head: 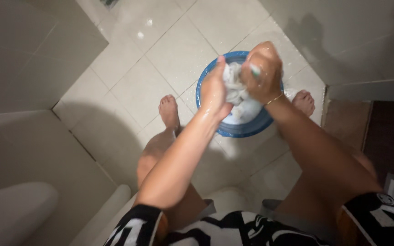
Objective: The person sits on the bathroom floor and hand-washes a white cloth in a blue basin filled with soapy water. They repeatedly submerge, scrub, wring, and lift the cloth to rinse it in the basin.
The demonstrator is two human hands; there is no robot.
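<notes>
A blue round basin (215, 129) stands on the wet tiled floor between my two bare feet, with pale water and cloth in it. Above the basin I hold a white wet cloth (234, 82) bunched between both hands. My left hand (214, 90) grips its left side, fingers pointing up. My right hand (263, 73) is clenched on its right side; a thin bracelet circles that wrist. The lower part of the cloth hangs down into the basin.
Light floor tiles (160, 50) are wet and glossy. A pale wall and ledge (28, 150) rise at the left, and a white rounded fixture (14, 209) sits bottom left. A brown mat (345, 120) and a dark doorway lie at the right.
</notes>
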